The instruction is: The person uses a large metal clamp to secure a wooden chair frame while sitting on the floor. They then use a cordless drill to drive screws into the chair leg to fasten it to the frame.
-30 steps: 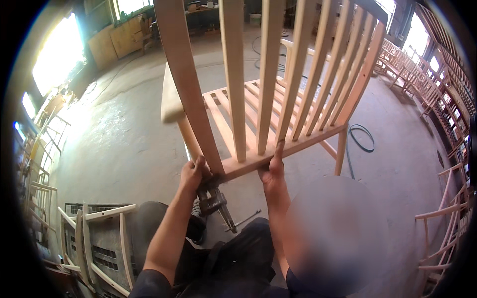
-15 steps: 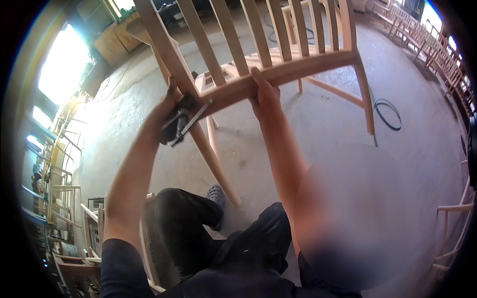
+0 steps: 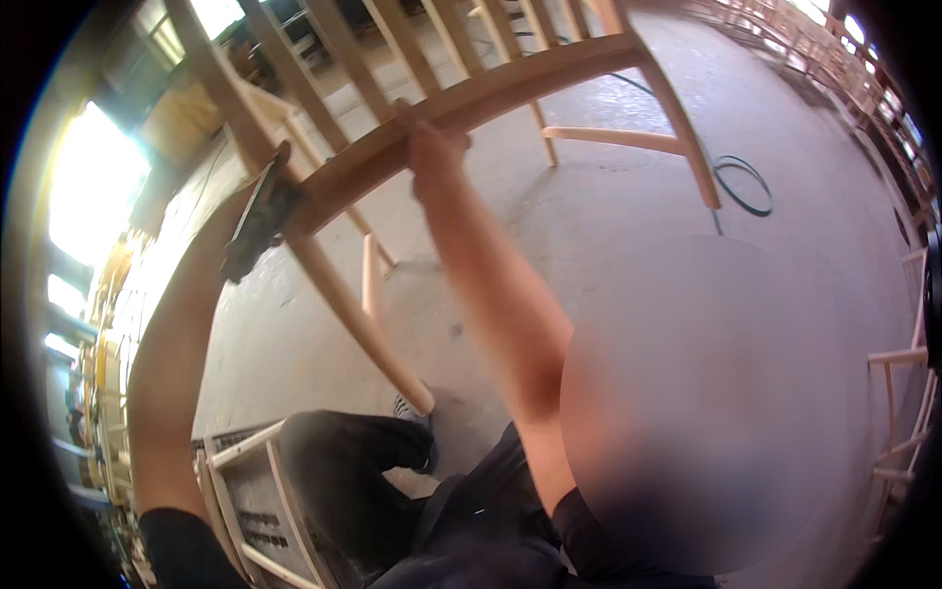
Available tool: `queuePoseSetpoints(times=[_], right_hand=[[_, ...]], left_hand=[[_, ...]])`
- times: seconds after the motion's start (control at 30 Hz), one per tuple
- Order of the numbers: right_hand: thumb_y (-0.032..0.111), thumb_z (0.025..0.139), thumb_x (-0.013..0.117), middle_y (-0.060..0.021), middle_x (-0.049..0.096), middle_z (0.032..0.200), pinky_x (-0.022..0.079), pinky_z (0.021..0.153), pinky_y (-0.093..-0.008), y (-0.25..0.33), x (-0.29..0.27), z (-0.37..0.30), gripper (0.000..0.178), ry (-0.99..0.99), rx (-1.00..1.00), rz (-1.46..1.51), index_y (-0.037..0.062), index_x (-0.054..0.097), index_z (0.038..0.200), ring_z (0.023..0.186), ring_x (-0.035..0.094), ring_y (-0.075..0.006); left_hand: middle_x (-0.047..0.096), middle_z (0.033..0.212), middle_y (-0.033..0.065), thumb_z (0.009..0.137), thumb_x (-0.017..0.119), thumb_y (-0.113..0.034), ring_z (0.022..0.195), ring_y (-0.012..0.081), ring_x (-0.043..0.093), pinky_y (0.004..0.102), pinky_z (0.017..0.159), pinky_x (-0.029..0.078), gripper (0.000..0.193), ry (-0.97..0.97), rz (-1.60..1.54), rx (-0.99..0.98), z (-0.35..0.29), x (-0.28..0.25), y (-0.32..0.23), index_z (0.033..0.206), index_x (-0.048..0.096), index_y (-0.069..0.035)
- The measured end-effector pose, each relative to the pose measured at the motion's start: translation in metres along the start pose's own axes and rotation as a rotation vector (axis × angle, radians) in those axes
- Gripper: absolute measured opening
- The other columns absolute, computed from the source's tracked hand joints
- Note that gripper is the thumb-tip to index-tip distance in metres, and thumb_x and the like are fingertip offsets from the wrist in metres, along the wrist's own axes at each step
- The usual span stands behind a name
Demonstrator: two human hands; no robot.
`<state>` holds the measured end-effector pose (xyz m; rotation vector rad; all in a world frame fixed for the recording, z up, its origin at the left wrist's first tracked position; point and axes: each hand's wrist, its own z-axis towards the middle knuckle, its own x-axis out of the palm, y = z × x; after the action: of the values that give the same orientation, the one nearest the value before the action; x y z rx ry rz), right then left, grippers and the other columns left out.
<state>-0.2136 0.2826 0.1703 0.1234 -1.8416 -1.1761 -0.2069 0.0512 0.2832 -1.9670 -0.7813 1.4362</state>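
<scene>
A pale wooden chair (image 3: pixel 530 79) with a slatted back stands tilted before me. My right hand (image 3: pixel 433 155) is closed round its curved lower back rail, thumb on top between the slats. At the rail's left end, by the corner with the back post, my left hand (image 3: pixel 235 203) is closed, its fingers largely hidden behind a dark, clamp-like hand tool (image 3: pixel 261 224). The tool lies against the post and rail. One chair leg (image 3: pixel 363 324) slants down to the floor near my shoe (image 3: pixel 412 410).
A wooden frame (image 3: pixel 260 452) stands beside my knee at the lower left. On the floor to the right lies a coiled green hose (image 3: pixel 746 187). Rows of chairs (image 3: pixel 814 59) line the far right. A round blurred patch covers the lower right.
The chair, both hands and the dark tool have shifted left and slightly up in view. The tool's light metal bar no longer shows clearly. My right hand keeps its hold on the rail.
</scene>
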Motion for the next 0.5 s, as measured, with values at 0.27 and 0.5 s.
queuePoseSetpoints(times=[0.27,0.5], right_hand=[[0.034,0.074,0.088,-0.0206,0.067,0.112,0.053,0.092,-0.0381,-0.001,-0.022,0.008,0.075,0.208,-0.036,-0.268,-0.0137,0.056,0.122,0.101,0.067,-0.0275],[0.037,0.083,0.075,-0.0155,0.072,0.102,0.054,0.084,-0.0397,-0.040,-0.230,-0.078,0.048,0.234,-0.223,-0.826,0.0029,0.067,0.116,0.096,0.069,-0.0310]], left_hand=[[0.055,0.064,0.0015,0.084,0.064,-0.073,0.046,0.0178,0.057,0.0322,0.036,0.048,0.062,-0.012,-0.005,0.193,0.039,-0.009,0.008,0.095,0.055,-0.013],[0.063,0.077,0.0051,0.084,0.058,-0.076,0.060,0.0207,0.064,0.0384,0.048,0.054,0.068,-0.039,0.045,0.169,0.029,-0.021,-0.006,0.106,0.063,-0.012]])
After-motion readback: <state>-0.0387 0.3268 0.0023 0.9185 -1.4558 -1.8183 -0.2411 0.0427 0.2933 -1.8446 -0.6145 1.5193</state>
